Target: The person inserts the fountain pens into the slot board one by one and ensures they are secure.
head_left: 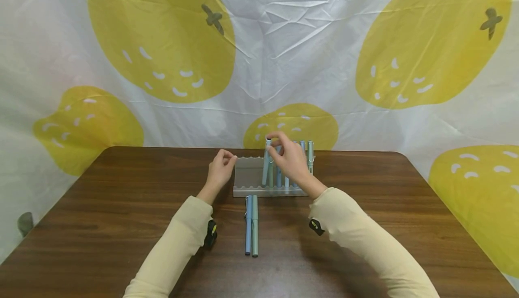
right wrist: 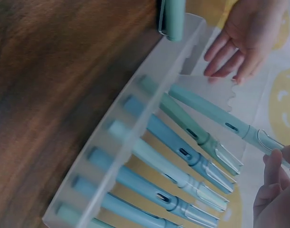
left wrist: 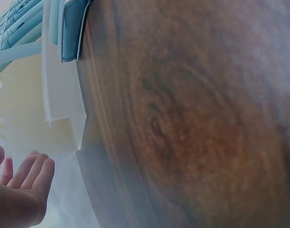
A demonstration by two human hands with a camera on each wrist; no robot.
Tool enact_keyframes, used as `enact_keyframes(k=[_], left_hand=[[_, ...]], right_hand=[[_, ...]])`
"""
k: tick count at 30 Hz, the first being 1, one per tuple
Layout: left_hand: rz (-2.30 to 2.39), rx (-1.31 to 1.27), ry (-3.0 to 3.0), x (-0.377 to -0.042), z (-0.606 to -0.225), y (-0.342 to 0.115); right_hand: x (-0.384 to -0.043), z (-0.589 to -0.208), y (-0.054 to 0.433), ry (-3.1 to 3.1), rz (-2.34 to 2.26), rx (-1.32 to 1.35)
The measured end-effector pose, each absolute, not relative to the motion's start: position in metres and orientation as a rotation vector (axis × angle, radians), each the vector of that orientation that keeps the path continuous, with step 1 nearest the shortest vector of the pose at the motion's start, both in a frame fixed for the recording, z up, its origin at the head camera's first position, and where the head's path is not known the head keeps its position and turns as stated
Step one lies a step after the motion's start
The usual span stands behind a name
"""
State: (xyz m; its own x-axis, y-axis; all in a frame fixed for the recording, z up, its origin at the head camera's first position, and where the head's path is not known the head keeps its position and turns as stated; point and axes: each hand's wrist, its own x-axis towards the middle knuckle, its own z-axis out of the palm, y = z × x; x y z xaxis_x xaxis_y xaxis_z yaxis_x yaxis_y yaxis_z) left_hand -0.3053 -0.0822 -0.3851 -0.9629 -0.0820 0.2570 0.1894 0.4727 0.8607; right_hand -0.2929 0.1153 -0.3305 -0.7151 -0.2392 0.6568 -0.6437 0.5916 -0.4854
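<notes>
My right hand (head_left: 293, 159) pinches a pale blue-green pen (right wrist: 207, 110) by its capped top, between thumb and fingers. The pen leans in the clear pen rack (head_left: 247, 192), its lower end by the front ledge, left of the row of standing pens. At the rack's upper left corner, my left hand (head_left: 220, 169) holds the edge between thumb and fingertip; its other fingers are loosely bent. Several blue and green pens (right wrist: 171, 137) stand in the rack's slots, partly hidden behind my right hand in the head view.
In front of the rack, a blue pen (head_left: 248, 226) and a green pen (head_left: 255, 226) lie side by side on the brown wooden table (head_left: 142, 226). Behind the table hangs a white cloth (head_left: 259, 64) with a yellow fruit print.
</notes>
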Motion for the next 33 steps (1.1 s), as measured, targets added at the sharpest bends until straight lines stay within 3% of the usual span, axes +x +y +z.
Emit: enact_keyframes(k=[24,33], left_hand=[[-1.471,-0.095,-2.460,-0.304,-0.384,-0.083],[-1.478,-0.084,-2.470,-0.304,-0.385,-0.082]], right_hand=[[-0.297,-0.345,0.112,-2.367,0.949,0.757],[-0.303,-0.349,0.118,-2.545,0.660,0.741]])
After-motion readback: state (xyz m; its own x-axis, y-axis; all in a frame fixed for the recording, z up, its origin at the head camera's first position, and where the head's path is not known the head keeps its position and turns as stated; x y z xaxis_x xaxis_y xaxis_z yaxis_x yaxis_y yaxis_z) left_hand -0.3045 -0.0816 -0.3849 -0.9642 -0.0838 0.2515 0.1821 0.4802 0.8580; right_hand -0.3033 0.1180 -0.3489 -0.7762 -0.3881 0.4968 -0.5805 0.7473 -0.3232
